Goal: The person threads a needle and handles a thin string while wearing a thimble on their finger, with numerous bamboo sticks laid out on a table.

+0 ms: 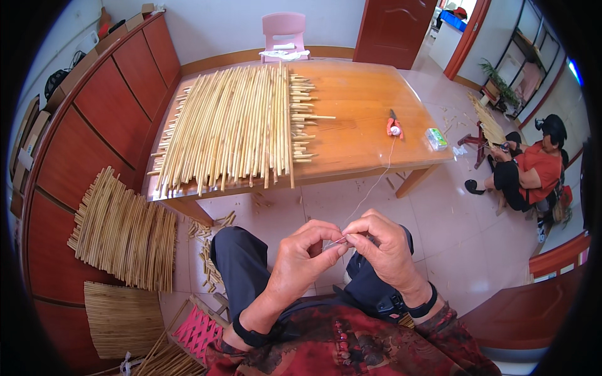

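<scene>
Above my lap, my left hand (305, 254) and my right hand (382, 247) meet fingertip to fingertip. Both pinch a thin pale thread (370, 193), which runs up from my fingers to the table; whether a needle is on it I cannot make out. The thread leads to a small white spool (395, 130) lying against red-handled pliers (392, 118). To their right is a small clear box with green and white contents (436, 139). A large mat of straw-coloured sticks (232, 119) covers the table's left half, with shorter sticks crossing under it and poking out on both sides.
The wooden table (357, 94) stands in front of me. Stick mats (125, 232) lean by the red cabinets (75, 150) on the left. Cut stick pieces (210, 263) litter the floor. A pink chair (283, 34) stands behind the table. At right sits another person (536, 166) holding sticks.
</scene>
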Action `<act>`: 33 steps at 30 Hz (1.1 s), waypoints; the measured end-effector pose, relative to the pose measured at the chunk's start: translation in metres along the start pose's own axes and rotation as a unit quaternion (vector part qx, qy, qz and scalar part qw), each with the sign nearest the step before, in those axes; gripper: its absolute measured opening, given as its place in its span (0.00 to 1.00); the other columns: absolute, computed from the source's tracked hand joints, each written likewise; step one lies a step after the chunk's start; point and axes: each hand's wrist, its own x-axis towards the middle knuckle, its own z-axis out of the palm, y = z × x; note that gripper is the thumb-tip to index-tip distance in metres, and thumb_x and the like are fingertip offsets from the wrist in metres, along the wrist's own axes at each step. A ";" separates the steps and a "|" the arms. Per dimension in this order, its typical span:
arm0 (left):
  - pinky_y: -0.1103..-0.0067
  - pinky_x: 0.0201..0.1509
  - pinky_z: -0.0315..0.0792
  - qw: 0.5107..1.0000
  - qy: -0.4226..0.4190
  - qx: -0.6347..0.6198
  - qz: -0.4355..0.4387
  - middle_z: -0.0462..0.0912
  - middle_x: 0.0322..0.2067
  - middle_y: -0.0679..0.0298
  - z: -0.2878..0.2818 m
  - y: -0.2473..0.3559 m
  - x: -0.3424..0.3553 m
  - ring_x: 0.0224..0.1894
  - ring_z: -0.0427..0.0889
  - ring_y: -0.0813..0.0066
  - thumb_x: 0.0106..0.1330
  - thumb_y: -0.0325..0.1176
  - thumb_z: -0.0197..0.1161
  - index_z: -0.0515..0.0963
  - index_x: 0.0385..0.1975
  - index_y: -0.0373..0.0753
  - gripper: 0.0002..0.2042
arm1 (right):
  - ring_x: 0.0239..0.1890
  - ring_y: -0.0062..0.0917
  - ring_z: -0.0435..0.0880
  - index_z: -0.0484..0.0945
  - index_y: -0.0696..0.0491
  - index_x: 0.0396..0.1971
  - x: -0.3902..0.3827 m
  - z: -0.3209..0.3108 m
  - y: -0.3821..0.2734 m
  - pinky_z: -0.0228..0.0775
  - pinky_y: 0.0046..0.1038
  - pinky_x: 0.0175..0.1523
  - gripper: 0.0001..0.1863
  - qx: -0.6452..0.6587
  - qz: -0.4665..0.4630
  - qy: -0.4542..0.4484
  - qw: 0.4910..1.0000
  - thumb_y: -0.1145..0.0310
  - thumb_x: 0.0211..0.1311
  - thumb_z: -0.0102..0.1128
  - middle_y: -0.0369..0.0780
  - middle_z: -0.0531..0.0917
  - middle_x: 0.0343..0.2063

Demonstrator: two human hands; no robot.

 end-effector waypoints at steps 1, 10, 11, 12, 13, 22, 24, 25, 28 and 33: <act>0.90 0.28 0.63 1.000 0.003 -0.023 0.002 0.74 0.31 0.68 0.000 -0.002 0.000 0.27 0.68 0.89 0.54 0.22 0.61 0.77 0.28 0.32 0.03 | 0.25 0.23 0.74 0.74 0.57 0.28 0.000 0.000 0.000 0.66 0.21 0.31 0.04 0.000 0.000 0.000 1.000 0.80 0.50 0.56 0.38 0.72 0.23; 0.89 0.32 0.64 0.996 0.038 -0.079 0.021 0.74 0.32 0.66 0.005 0.001 -0.001 0.31 0.70 0.86 0.55 0.22 0.59 0.77 0.26 0.33 0.01 | 0.24 0.17 0.74 0.73 0.58 0.28 -0.005 0.006 0.013 0.66 0.18 0.31 0.01 0.141 0.044 0.048 0.988 0.78 0.55 0.54 0.35 0.73 0.22; 0.89 0.32 0.64 0.996 0.038 -0.079 0.021 0.74 0.32 0.66 0.005 0.001 -0.001 0.31 0.70 0.86 0.55 0.22 0.59 0.77 0.26 0.33 0.01 | 0.24 0.15 0.73 0.72 0.58 0.27 -0.004 0.004 0.013 0.66 0.17 0.31 0.04 0.192 0.061 0.071 0.977 0.74 0.58 0.51 0.35 0.73 0.22; 0.89 0.32 0.64 0.997 0.036 -0.065 0.022 0.74 0.32 0.66 0.004 0.002 -0.001 0.31 0.70 0.86 0.54 0.21 0.59 0.77 0.26 0.33 0.01 | 0.24 0.14 0.73 0.72 0.59 0.27 -0.003 0.002 0.014 0.65 0.16 0.31 0.08 0.242 0.079 0.094 0.963 0.70 0.61 0.48 0.34 0.73 0.22; 0.90 0.31 0.64 0.998 0.036 -0.049 0.022 0.74 0.32 0.66 0.003 0.002 -0.001 0.31 0.70 0.87 0.54 0.21 0.59 0.77 0.26 0.34 0.01 | 0.22 0.13 0.71 0.71 0.58 0.26 -0.004 0.001 0.016 0.63 0.15 0.28 0.15 0.258 0.094 0.076 0.959 0.62 0.64 0.45 0.34 0.72 0.20; 0.91 0.23 0.58 0.997 0.044 0.041 0.039 0.74 0.31 0.68 0.005 0.008 -0.003 0.23 0.64 0.92 0.53 0.22 0.61 0.77 0.25 0.35 0.02 | 0.19 0.15 0.65 0.71 0.58 0.21 0.001 0.000 0.007 0.57 0.19 0.24 0.12 0.040 0.101 -0.051 0.993 0.65 0.59 0.53 0.35 0.68 0.17; 0.91 0.23 0.57 0.996 0.049 0.057 0.042 0.74 0.30 0.69 0.004 0.006 -0.004 0.22 0.64 0.92 0.53 0.22 0.61 0.77 0.26 0.35 0.02 | 0.19 0.16 0.65 0.71 0.58 0.21 0.002 0.004 0.008 0.58 0.20 0.24 0.11 0.054 0.088 -0.052 0.993 0.67 0.57 0.54 0.35 0.68 0.17; 0.91 0.22 0.57 0.995 0.051 0.070 0.046 0.74 0.30 0.69 0.004 0.006 -0.004 0.22 0.63 0.92 0.52 0.22 0.61 0.77 0.26 0.35 0.02 | 0.18 0.17 0.65 0.71 0.59 0.21 0.003 0.005 0.008 0.58 0.21 0.24 0.10 0.065 0.075 -0.050 0.994 0.69 0.56 0.56 0.36 0.68 0.17; 0.91 0.22 0.57 0.994 0.051 0.079 0.055 0.74 0.30 0.69 0.004 0.003 -0.003 0.21 0.63 0.92 0.53 0.22 0.61 0.77 0.26 0.35 0.02 | 0.20 0.21 0.66 0.71 0.58 0.22 0.002 0.003 0.010 0.59 0.22 0.26 0.09 0.048 0.040 -0.049 0.997 0.69 0.56 0.55 0.37 0.69 0.19; 0.92 0.22 0.59 0.996 0.063 0.040 0.042 0.74 0.30 0.69 0.003 0.001 -0.003 0.22 0.65 0.91 0.53 0.21 0.60 0.77 0.26 0.34 0.02 | 0.23 0.20 0.68 0.72 0.58 0.26 0.002 0.002 0.006 0.60 0.19 0.28 0.06 0.007 0.000 -0.030 1.000 0.71 0.57 0.52 0.37 0.69 0.22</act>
